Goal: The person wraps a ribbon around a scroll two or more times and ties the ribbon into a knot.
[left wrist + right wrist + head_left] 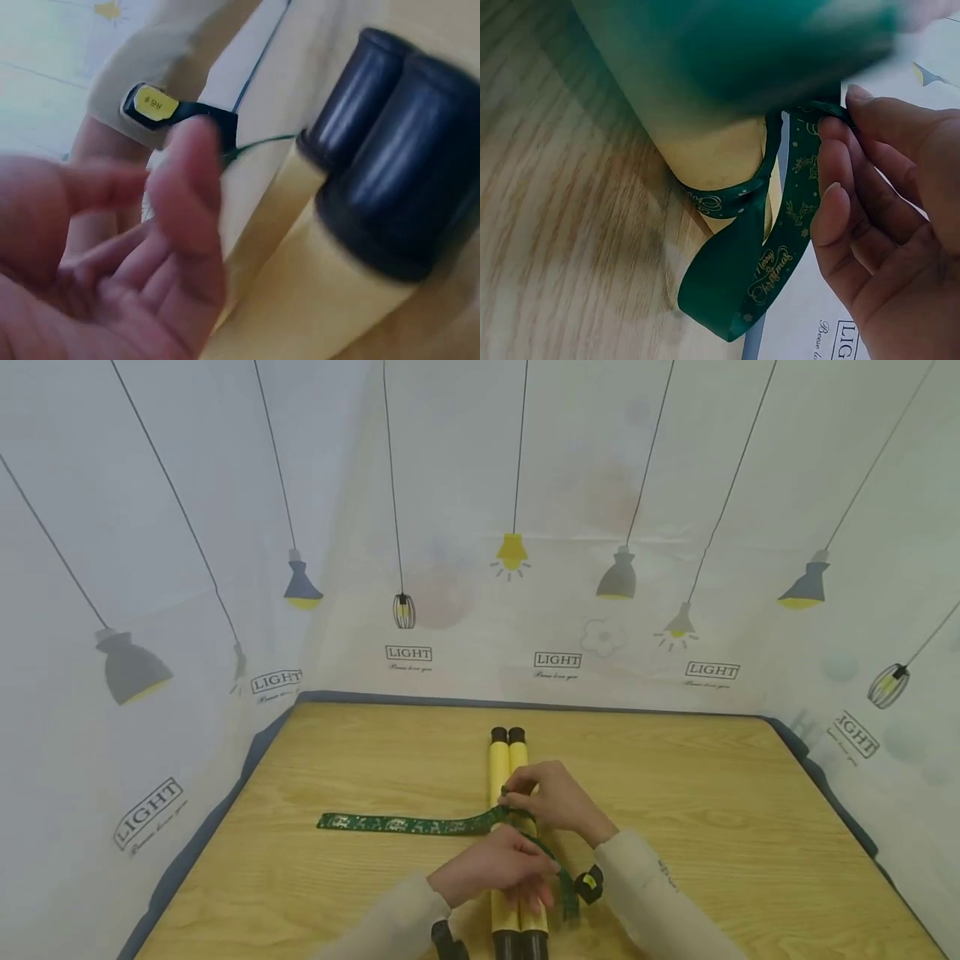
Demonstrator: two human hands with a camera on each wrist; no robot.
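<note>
Two yellow tubes (pixel 499 764) with black end caps (pixel 397 165) lie side by side on the table. A green ribbon (pixel 769 270) printed with gold "Merry Christmas" lettering wraps round them, with a crossing and a loose loop beside the tubes. My right hand (pixel 557 797) pinches the ribbon between thumb and index finger over the tubes. Lower down, my left hand (pixel 491 862) reaches across the tubes, its thumb and index finger pinching the ribbon's other length, which hangs down to the right. In the right wrist view that length is a green blur.
One ribbon tail (pixel 397 825) stretches flat to the left over the wooden table (pixel 720 827). Black wrist devices (pixel 588 885) sit by both cuffs. A pale cloth wall (pixel 465 485) printed with hanging lamps stands round the table's back and sides.
</note>
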